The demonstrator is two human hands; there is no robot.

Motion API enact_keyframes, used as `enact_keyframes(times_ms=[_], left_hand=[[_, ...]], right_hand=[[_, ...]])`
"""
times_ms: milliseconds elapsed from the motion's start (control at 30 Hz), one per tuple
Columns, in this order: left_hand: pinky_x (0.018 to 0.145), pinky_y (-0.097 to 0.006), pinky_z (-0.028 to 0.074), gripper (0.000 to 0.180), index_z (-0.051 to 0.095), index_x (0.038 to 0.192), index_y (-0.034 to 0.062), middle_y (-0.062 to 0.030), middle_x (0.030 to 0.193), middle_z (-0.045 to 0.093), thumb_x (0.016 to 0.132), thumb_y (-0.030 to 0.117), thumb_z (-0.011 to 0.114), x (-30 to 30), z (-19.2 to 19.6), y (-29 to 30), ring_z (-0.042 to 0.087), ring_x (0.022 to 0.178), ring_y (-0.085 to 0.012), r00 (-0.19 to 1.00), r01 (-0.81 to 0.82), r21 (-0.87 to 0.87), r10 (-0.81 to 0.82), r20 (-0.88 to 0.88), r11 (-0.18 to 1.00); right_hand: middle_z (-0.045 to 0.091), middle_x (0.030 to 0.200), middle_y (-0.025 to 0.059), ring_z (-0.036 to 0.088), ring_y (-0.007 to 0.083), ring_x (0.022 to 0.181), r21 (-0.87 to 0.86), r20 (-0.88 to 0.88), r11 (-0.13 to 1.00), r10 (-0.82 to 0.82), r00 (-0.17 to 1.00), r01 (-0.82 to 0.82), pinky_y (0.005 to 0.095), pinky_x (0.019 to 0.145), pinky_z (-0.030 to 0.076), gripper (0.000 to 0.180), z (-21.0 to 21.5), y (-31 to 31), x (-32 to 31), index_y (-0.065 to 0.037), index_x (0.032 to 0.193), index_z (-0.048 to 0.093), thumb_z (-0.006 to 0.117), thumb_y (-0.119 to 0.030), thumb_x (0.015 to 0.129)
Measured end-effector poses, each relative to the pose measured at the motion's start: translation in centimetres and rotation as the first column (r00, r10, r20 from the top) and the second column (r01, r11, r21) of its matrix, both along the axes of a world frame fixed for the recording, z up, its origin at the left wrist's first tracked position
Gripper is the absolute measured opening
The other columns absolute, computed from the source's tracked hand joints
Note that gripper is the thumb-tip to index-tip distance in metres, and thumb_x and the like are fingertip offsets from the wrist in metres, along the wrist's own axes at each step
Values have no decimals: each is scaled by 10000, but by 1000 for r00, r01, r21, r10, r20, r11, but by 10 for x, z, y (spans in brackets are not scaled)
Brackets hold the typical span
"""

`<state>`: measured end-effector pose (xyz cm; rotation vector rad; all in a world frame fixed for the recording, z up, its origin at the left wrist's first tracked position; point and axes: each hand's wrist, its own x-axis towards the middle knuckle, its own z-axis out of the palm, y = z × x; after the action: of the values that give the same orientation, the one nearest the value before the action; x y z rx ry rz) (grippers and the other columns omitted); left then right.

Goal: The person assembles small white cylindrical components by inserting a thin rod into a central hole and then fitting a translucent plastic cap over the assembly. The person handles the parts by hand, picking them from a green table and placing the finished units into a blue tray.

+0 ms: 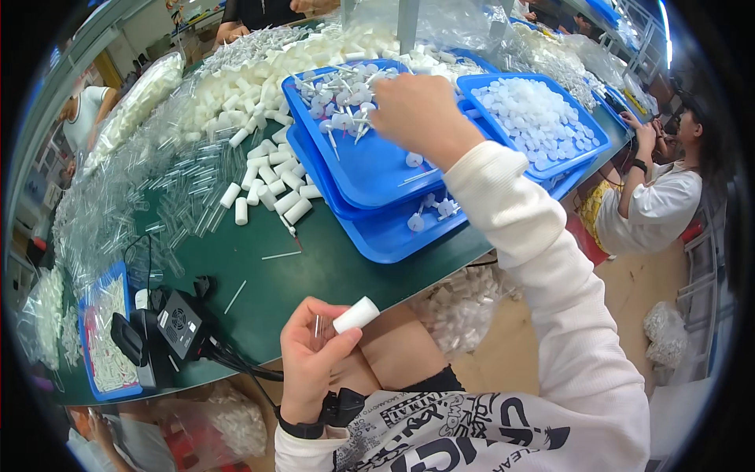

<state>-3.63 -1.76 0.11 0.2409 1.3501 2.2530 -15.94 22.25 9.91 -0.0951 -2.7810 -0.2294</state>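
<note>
One hand [417, 114], the right, reaches over a blue tray [370, 171].

Black box-shaped device with round fan grille [179, 318]: left of the left fingers [343, 344]. Black flexible cables [244, 365] trail between the two. Clear plastic bag of white pieces [462, 315]: right of the same fingers, below table height, on tan smooth floor [633, 277]. Grey upright post [408, 27]: just beyond the right fingers [384, 101]. Co-worker in white short-sleeved top [668, 197]: well to their right.
</note>
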Motion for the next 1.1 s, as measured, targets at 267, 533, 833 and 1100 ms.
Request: enact_keyframes(times_ms=[267,533,833,1100], left_hand=[[678,-198,411,213,508,927,3,-69,914,595,756,-70,612,6,3,4,546,803,-82,1000,-20,-13,20,18,1000],[520,-181,308,195,520,936,9,-7,794,541,768,-32,608,8,2,-7,423,621,-28,996,-91,-30,92,22,995],[470,-186,277,181,515,951,-1,-12,742,522,788,-21,591,9,1,-1,376,545,-29,993,-113,2,113,30,994],[477,-191,296,195,513,963,5,-28,743,533,791,-2,604,9,-2,-3,385,547,-38,990,-133,11,132,47,991]], right_hand=[[650,875,100,615,273,875,-101,67,958,274,959,-267,380,729,490,172,-22,-12,-58,-117,849,678,622,-186,701],[665,822,75,639,265,771,-558,-359,735,204,911,-384,350,709,506,158,-13,-7,-38,-140,809,700,603,-189,694],[655,753,116,636,263,709,-529,-371,749,218,903,-398,340,684,497,175,-25,25,-57,-94,818,694,603,-196,707],[644,751,97,610,248,716,-407,-283,736,461,841,-540,343,668,481,185,-22,0,-47,-78,825,670,584,-200,716]])
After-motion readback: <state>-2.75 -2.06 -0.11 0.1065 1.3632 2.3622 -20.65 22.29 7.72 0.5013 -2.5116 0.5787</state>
